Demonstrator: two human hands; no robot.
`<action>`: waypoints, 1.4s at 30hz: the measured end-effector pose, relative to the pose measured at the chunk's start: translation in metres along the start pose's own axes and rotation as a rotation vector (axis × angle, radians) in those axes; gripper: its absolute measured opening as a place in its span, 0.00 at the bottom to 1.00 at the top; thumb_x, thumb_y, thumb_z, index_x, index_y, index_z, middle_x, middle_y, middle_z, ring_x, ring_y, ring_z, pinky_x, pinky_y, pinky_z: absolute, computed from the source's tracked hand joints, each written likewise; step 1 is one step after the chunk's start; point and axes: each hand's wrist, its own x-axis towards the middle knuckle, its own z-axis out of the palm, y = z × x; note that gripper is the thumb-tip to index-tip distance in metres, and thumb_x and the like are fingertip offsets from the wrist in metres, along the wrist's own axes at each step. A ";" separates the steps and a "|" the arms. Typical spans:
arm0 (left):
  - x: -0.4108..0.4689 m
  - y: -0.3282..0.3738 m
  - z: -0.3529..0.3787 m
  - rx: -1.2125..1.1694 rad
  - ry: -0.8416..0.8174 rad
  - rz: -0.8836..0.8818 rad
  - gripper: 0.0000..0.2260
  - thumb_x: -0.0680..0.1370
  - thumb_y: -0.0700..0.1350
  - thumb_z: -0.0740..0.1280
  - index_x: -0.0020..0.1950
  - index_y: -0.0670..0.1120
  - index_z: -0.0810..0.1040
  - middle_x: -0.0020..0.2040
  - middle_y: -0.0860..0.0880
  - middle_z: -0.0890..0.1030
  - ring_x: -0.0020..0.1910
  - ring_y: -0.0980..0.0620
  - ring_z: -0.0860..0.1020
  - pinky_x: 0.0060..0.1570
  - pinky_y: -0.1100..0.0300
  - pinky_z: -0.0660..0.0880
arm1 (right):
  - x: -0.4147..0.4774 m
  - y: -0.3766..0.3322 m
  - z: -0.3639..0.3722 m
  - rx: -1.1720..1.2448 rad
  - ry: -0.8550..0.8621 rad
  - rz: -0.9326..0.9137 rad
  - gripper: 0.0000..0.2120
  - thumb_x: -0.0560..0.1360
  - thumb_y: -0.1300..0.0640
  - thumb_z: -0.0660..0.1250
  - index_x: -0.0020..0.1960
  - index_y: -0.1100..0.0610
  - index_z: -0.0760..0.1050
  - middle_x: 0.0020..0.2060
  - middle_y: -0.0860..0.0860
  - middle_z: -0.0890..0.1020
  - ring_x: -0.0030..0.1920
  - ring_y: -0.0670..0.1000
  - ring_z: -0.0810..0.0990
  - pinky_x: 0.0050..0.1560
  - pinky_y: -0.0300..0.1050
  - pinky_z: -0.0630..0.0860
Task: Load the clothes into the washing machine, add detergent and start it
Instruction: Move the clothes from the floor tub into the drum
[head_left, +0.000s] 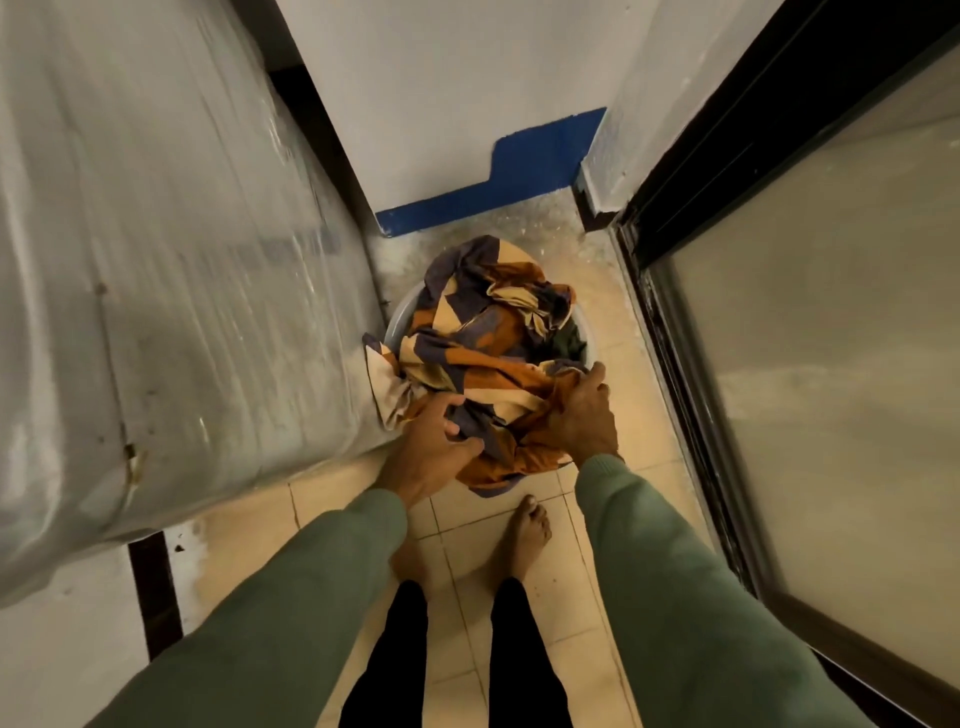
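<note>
A round grey basin (401, 312) stands on the tiled floor, heaped with a patterned cloth (483, 332) in orange, cream and navy. A dark green garment (574, 340) shows at the basin's right side. My left hand (434, 449) grips the cloth at its near left edge. My right hand (582, 415) is closed on a bunch of the same cloth at the near right. The washing machine (171, 249), wrapped in a clear plastic cover, fills the left of the view, right beside the basin. No detergent is in view.
A white wall with a blue painted base (488, 200) closes the far end. A dark-framed frosted glass door (810, 338) runs along the right. My bare feet (527, 535) stand on the narrow tiled floor just behind the basin.
</note>
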 end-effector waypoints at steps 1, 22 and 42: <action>0.000 0.001 -0.001 0.011 -0.001 0.004 0.25 0.74 0.47 0.71 0.68 0.55 0.67 0.57 0.48 0.75 0.56 0.50 0.76 0.55 0.51 0.76 | -0.003 -0.001 -0.003 -0.009 0.012 -0.035 0.42 0.65 0.60 0.77 0.73 0.56 0.59 0.64 0.61 0.71 0.61 0.65 0.74 0.61 0.57 0.73; -0.103 0.157 -0.077 0.236 -0.111 0.347 0.57 0.56 0.62 0.78 0.72 0.71 0.41 0.78 0.55 0.52 0.76 0.45 0.56 0.69 0.36 0.62 | -0.132 -0.128 -0.157 0.246 -0.241 -0.538 0.04 0.77 0.56 0.67 0.44 0.50 0.78 0.40 0.46 0.80 0.40 0.38 0.79 0.44 0.37 0.75; -0.258 0.357 -0.190 -0.269 0.387 0.804 0.23 0.68 0.33 0.75 0.59 0.49 0.75 0.48 0.57 0.80 0.49 0.60 0.78 0.47 0.71 0.74 | -0.299 -0.254 -0.342 0.563 -0.243 -0.877 0.27 0.66 0.66 0.75 0.60 0.47 0.76 0.63 0.50 0.77 0.61 0.52 0.77 0.58 0.53 0.78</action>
